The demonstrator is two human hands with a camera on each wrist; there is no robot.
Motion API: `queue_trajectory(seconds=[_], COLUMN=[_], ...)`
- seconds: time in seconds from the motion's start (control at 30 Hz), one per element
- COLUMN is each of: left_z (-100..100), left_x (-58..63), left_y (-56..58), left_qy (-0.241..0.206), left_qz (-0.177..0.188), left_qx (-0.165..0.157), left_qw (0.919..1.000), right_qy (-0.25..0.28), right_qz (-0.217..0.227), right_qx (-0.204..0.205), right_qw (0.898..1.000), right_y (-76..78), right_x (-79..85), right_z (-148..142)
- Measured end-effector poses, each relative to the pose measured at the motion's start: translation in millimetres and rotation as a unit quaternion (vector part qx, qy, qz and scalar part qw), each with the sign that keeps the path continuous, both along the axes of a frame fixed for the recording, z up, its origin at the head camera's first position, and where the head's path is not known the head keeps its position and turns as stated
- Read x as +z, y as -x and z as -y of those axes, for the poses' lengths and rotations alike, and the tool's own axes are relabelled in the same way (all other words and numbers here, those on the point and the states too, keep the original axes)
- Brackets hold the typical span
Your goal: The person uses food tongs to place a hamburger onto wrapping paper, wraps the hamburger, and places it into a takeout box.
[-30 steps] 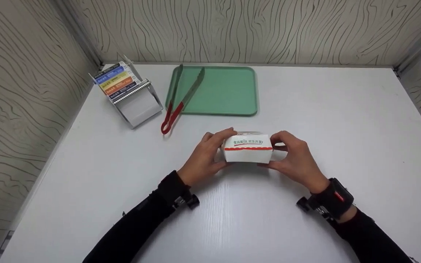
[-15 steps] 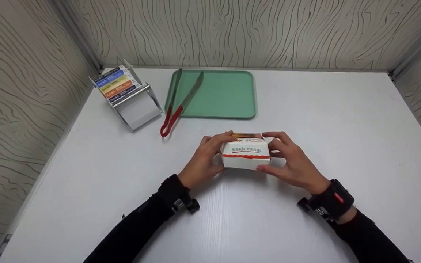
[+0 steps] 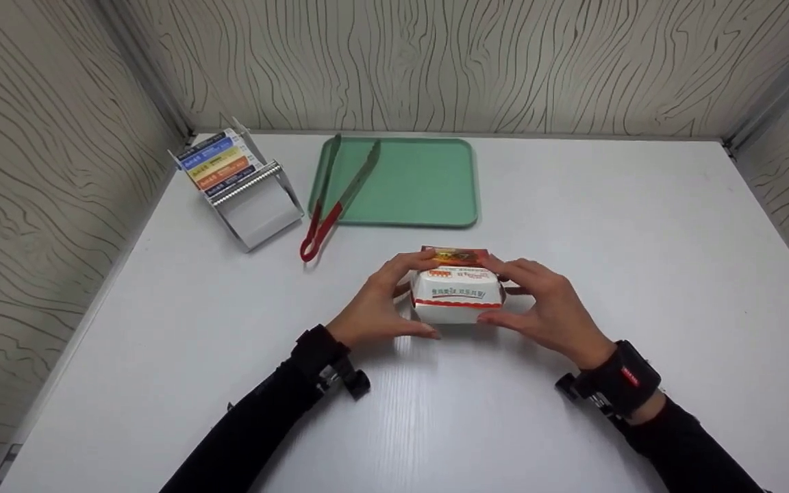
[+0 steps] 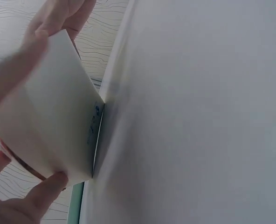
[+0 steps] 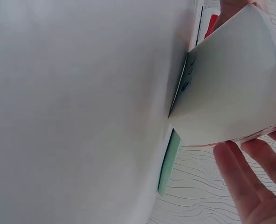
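Note:
A white burger box [image 3: 458,294] with a red wavy stripe and a burger picture on top rests on the white table in the head view, lid closed. My left hand [image 3: 374,305] curves its fingers round the box's left side and top corner. Its thumb sticks out straight, apart from the front face, and blurs in the left wrist view. With its thumb at the front corner and fingers along the side, my right hand [image 3: 548,305] holds the box's right end. The box's plain front wall [image 5: 236,79] shows in the right wrist view; its contents are hidden.
Behind the box lies a green tray [image 3: 422,185], with red-handled tongs [image 3: 326,219] leaning over its left part. At the back left stands a metal dispenser [image 3: 251,209] with several coloured label strips. Wood-patterned walls [image 3: 449,61] enclose the table [image 3: 627,219].
The box has tilted, so more of its printed top shows. My left thumb has moved off its front, and my right fingers have shifted slightly. The head view has tipped up a little.

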State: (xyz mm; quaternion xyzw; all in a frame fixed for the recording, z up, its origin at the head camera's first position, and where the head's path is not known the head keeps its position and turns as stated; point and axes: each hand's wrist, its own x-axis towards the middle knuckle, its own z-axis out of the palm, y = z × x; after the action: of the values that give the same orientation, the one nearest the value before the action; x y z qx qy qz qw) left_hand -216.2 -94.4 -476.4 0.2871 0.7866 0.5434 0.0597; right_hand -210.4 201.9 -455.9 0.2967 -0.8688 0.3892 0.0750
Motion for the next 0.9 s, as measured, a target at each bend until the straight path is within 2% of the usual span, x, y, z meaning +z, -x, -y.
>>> queue_trajectory(seconds=[0.2,0.43,0.67,0.9], left_z=[-2,-4,-6,-8], left_x=[-3.4,-2.4,-1.0,-0.6], left_y=[2.4,4.1,9.4,15.5], left_qy=[0.016,0.009,0.028,0.032], left_qz=[-0.024,-0.037,-0.084,-0.088], left_qx=[-0.003,0.001,0.006,0.017], left_qw=[0.9996,0.9993,0.9960,0.9955], right_qy=[-0.017,-0.020,0.003,0.036], right_qz=[0.015,0.013,0.016,0.079], right_qx=[0.007,0.000,-0.002,-0.003], right_qw=[1.000,1.000,1.000,0.996], right_y=[-2.7,-1.5,2.4,4.1], right_x=[-1.1,0.7,-3.4,-8.6], right_z=[-2,-2,-2,-3])
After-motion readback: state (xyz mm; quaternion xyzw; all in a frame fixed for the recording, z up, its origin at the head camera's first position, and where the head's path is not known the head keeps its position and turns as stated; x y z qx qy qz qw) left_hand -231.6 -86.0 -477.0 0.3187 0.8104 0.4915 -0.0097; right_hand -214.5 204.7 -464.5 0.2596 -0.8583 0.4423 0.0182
